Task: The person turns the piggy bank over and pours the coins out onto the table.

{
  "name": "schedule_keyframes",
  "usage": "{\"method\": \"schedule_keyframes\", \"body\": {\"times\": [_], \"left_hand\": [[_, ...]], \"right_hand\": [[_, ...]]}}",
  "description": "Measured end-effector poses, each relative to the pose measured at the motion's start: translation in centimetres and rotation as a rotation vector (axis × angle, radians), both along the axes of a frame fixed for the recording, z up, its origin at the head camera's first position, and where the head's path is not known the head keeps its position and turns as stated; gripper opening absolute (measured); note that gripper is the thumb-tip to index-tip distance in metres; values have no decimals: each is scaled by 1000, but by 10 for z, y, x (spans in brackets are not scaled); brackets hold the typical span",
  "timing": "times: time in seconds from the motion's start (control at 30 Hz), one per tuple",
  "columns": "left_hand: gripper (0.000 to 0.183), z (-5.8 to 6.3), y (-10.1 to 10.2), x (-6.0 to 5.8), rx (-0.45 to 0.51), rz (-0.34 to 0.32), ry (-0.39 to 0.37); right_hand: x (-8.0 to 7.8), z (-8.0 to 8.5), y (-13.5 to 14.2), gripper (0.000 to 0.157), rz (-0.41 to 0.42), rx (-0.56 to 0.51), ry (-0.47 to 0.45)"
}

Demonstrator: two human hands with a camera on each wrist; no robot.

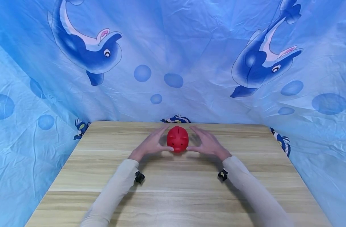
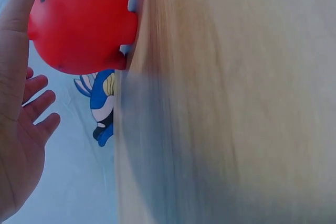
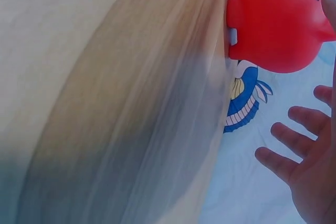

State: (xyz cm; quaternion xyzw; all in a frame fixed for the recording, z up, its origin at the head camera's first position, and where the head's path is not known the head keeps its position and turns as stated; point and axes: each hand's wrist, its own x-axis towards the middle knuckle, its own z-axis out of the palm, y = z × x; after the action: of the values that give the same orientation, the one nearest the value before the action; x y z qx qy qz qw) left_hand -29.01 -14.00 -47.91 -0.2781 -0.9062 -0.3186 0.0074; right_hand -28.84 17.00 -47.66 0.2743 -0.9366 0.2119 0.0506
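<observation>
A red piggy bank (image 1: 177, 138) with a coin slot on its back stands on its short feet near the far edge of the wooden table (image 1: 178, 195), snout toward the person. My left hand (image 1: 150, 143) curves around its left side, the thumb reaching to the front near the snout. On the other side, my right hand (image 1: 207, 144) mirrors it, with its thumb tip close to the snout too. Both wrist views show the fingers spread and relaxed, with a gap between them and the round red body (image 2: 86, 24).
Behind the table hangs a blue curtain (image 1: 201, 78) printed with dolphins and bubbles, which also covers both sides. A small black device (image 1: 139, 177) sits at the left wrist and a similar one (image 1: 222, 175) at the right.
</observation>
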Motion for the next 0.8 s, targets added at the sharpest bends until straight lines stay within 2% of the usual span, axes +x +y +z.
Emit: {"method": "schedule_keyframes", "body": {"times": [0.27, 0.6, 0.8], "left_hand": [[117, -5, 4, -5, 32, 19, -49], [119, -7, 3, -12, 34, -29, -78], [114, -9, 3, -16, 49, -58, -82]], "right_hand": [[-7, -3, -9, 110, 4, -22, -37], [-12, -12, -15, 109, 11, -67, -96], [-15, -17, -15, 110, 45, -77, -122]]}}
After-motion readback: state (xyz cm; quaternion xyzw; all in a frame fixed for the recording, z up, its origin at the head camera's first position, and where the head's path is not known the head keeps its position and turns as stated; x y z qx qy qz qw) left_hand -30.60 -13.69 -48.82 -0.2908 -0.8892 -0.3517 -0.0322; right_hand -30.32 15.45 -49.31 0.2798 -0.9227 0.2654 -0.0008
